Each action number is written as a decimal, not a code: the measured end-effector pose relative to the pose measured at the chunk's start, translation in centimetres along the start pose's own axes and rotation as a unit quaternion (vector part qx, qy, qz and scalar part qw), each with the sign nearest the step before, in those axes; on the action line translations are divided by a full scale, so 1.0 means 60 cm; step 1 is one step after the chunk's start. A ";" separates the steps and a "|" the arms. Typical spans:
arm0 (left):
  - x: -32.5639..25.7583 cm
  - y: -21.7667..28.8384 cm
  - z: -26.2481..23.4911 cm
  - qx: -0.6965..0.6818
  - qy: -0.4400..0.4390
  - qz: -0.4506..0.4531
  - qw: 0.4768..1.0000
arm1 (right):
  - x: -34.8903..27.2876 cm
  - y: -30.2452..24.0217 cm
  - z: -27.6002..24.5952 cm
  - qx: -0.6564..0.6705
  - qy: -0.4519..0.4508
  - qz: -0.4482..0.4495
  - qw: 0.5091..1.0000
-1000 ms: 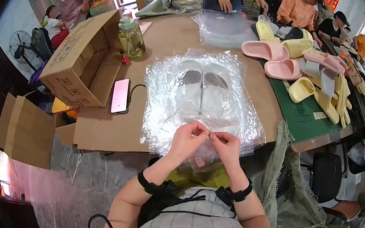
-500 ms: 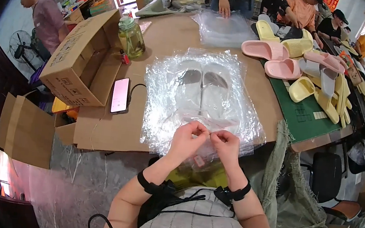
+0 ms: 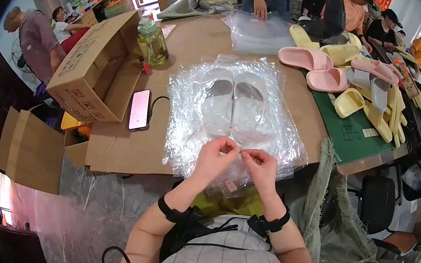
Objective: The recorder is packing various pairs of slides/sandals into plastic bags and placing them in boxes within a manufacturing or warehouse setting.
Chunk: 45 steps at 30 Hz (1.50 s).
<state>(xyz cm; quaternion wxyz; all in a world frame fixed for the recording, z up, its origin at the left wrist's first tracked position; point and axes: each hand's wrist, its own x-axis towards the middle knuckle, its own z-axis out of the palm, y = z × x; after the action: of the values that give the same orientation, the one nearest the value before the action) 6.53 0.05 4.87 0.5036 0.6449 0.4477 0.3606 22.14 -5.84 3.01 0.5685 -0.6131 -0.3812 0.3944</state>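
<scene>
At upper left, a purple-clad co-worker (image 3: 38, 39) stands farther left than before, revealing a seated person (image 3: 65, 29). Below center, the left hand (image 3: 215, 157) is barely changed, thumb and fingertips pinched; pale slippers (image 3: 218, 107) lie centrally under clear plastic (image 3: 284, 140); the right hand (image 3: 261, 169), also pinched, nearly meets it. What they grip is indiscernible.

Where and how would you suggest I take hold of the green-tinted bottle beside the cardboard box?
I would grip the bottle around its rounded body, coming from the right: it appears upright, with the box close on its left and a small red item at its near side.
</scene>
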 end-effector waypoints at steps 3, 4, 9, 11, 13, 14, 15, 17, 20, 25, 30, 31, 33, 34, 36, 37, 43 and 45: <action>-0.008 0.015 0.007 0.040 0.017 0.012 0.999 | 0.002 0.005 0.000 0.002 -0.005 0.003 1.000; -0.011 0.021 0.009 0.048 0.026 0.021 0.998 | 0.004 0.009 0.001 -0.016 0.007 0.005 1.000; -0.023 0.042 0.016 0.077 0.028 0.011 0.997 | 0.009 0.029 0.001 0.032 0.013 0.027 0.999; -0.024 0.044 0.016 0.078 0.020 -0.005 0.997 | 0.010 0.033 -0.001 0.012 0.001 0.026 1.000; -0.023 0.039 0.015 0.090 0.031 0.016 0.995 | 0.009 0.032 0.002 0.009 0.007 0.029 1.000; -0.021 0.032 0.015 0.090 0.031 0.016 0.995 | 0.008 0.029 0.004 0.006 0.013 0.032 0.999; -0.017 0.023 0.016 0.063 0.030 0.022 0.997 | 0.006 0.027 0.005 0.006 0.013 0.032 0.999; -0.014 0.015 0.014 0.035 0.029 0.027 0.999 | 0.003 0.021 0.007 0.043 0.006 0.025 0.999; -0.011 0.009 0.011 0.027 0.023 0.010 0.999 | 0.000 0.012 0.008 0.038 0.005 0.028 0.999; 0.000 0.001 0.007 -0.070 0.067 0.003 0.995 | 0.003 0.026 0.005 0.055 0.005 0.028 0.998; 0.009 0.010 -0.010 -0.103 0.038 -0.010 0.994 | 0.001 0.024 0.001 0.058 0.009 0.023 0.998; 0.009 0.011 -0.011 -0.109 0.030 -0.019 0.993 | 0.000 0.020 0.003 0.056 0.011 0.002 0.998; 0.012 0.002 -0.012 -0.131 0.026 -0.019 0.991 | -0.003 0.012 0.006 0.054 0.013 -0.019 0.998; 0.012 -0.001 -0.012 -0.154 0.023 -0.019 0.988 | -0.005 0.007 0.007 0.022 0.014 -0.038 0.999; 0.013 -0.005 -0.014 -0.155 0.021 -0.031 0.987 | -0.009 -0.004 0.009 -0.009 0.014 -0.057 0.998; 0.014 -0.004 -0.013 -0.157 0.017 -0.042 0.987 | -0.010 -0.010 0.009 -0.047 0.023 -0.079 0.995; 0.012 -0.002 -0.009 -0.163 0.009 -0.057 0.985 | -0.006 -0.014 0.015 -0.115 0.029 -0.088 0.989; 0.009 0.000 -0.008 -0.143 0.011 -0.055 0.988 | -0.004 -0.017 0.015 -0.125 0.022 -0.073 0.989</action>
<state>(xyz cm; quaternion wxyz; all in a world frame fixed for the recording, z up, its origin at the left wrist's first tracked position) 6.25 0.70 4.99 0.6048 0.5363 0.4321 0.3998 21.17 -5.66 4.02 0.5228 -0.6587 -0.4584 0.2875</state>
